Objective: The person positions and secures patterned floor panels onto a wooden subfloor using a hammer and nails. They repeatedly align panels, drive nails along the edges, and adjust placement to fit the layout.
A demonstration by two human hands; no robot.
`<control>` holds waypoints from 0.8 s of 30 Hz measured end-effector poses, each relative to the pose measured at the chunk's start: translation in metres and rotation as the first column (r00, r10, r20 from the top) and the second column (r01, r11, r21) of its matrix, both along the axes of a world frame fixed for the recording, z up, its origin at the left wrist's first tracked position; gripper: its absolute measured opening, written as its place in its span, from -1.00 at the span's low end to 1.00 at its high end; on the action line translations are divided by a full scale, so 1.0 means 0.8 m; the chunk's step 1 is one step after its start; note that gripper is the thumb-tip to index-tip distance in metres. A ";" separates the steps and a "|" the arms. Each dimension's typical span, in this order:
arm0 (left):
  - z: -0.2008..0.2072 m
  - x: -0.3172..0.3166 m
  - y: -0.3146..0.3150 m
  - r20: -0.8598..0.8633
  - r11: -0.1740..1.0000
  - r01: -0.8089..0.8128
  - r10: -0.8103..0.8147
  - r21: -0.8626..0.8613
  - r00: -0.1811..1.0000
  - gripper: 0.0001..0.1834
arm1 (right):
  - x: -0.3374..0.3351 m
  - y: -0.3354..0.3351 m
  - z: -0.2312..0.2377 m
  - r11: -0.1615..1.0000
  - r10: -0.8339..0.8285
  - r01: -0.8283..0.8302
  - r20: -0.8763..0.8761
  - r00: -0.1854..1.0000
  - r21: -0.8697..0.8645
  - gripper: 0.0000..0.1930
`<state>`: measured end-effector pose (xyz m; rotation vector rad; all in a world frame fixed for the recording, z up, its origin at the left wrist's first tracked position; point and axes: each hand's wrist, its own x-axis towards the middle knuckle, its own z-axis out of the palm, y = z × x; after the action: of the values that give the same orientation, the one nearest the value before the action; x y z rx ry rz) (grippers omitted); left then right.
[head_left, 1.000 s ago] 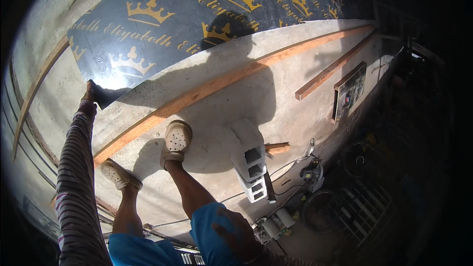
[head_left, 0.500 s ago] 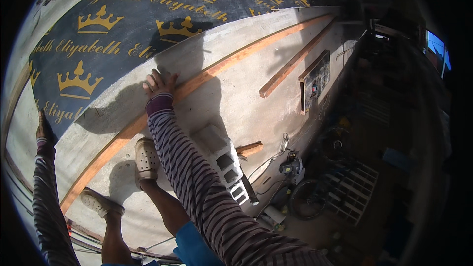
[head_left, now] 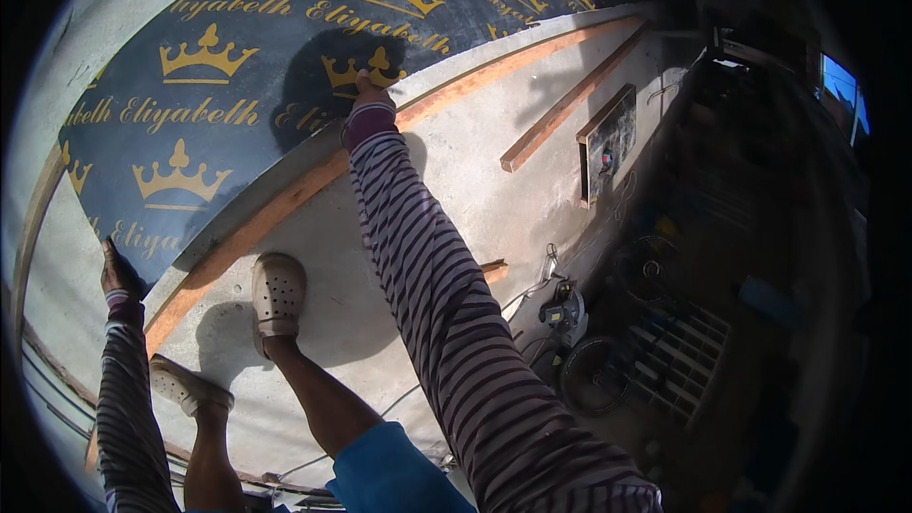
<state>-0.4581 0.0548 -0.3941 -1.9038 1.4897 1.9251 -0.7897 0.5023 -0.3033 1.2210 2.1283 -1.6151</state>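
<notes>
The left hand [head_left: 120,271] grips the black panel [head_left: 271,47] near its corner. The right hand [head_left: 373,95] clasps its long edge.

Both arms [head_left: 432,294] reach forward (right fingers [head_left: 365,84] farther out)

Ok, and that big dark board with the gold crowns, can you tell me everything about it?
The board is a big, thin, flat sheet, nearly black, printed with rows of gold crowns and curly gold writing. It looks like coated plywood. It stretches away over the pale concrete, its far end dim and one side cut off by the picture. The left hand is at its near left corner, the right hand on its near edge. A rounded shadow darkens part of it.
</notes>
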 end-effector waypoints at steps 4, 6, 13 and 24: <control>0.002 -0.007 0.011 -0.003 0.993 -0.104 0.104 0.047 0.995 -0.13 | 0.011 0.009 -0.013 0.964 -0.151 0.175 0.129 0.980 -0.201 -0.44; -0.004 -0.001 0.005 -0.018 0.997 -0.040 0.039 -0.061 0.999 -0.13 | 0.024 0.005 -0.018 0.972 -0.088 0.115 0.139 0.986 -0.204 -0.41; -0.079 0.070 -0.043 0.066 0.987 0.047 -0.037 -0.154 0.997 -0.10 | 0.082 -0.028 -0.029 0.909 -0.207 0.260 0.189 0.960 -0.326 -0.34; -0.059 0.088 -0.074 0.350 0.850 0.522 -0.468 -0.075 0.812 -0.11 | 0.121 0.018 -0.109 0.676 -0.109 0.424 0.487 0.866 -0.603 -0.40</control>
<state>-0.3873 -0.0041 -0.4413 -1.5570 1.8478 1.2318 -0.6927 0.5167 -0.3909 1.4576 0.9336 -1.8034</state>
